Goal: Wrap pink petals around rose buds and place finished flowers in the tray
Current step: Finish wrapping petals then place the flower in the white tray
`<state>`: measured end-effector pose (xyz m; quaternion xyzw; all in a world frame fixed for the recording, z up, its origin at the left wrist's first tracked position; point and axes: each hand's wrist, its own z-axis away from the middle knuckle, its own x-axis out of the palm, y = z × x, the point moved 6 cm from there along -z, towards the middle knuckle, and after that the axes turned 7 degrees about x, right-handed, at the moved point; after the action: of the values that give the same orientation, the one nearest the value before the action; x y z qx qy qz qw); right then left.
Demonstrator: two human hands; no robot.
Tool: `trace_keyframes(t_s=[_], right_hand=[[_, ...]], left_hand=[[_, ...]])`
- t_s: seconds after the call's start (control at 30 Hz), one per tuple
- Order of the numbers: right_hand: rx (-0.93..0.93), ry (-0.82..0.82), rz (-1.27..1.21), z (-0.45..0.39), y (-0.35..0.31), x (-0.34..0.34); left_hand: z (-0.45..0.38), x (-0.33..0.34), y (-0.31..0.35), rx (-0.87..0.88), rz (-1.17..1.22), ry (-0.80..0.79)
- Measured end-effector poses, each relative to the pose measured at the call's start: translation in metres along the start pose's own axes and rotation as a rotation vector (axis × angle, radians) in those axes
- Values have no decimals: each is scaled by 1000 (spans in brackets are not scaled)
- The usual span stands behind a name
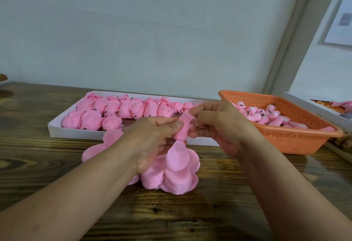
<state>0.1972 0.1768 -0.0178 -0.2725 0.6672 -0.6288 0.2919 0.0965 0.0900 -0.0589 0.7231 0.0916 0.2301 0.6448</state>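
Observation:
My left hand (152, 140) and my right hand (221, 124) meet above the table and both pinch a pink rose bud with a petal folded round it (183, 126). Under the hands lies a stack of loose pink petals (177, 172), with more petals (106, 141) spread to the left. Behind them a shallow white tray (57, 129) holds several finished pink flowers (122, 111). An orange perforated basket (297, 140) at the right holds several bare pink buds (266, 117) with short dark stems.
The wooden table (190, 212) runs to a pale wall at the back. Another white tray (327, 115) with pink and orange pieces sits at the far right edge. A brown object (2, 78) pokes in at the far left.

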Motion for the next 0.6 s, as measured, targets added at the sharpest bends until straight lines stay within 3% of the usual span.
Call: trace_keyframes(t_s=[0.33,0.6], right_hand=[[37,-127,11,2,-2,0],[-62,45,98,1,-4,-1]], left_hand=[[0,0,3,-53,39,-48],[3,2,3,-45,6,-54]])
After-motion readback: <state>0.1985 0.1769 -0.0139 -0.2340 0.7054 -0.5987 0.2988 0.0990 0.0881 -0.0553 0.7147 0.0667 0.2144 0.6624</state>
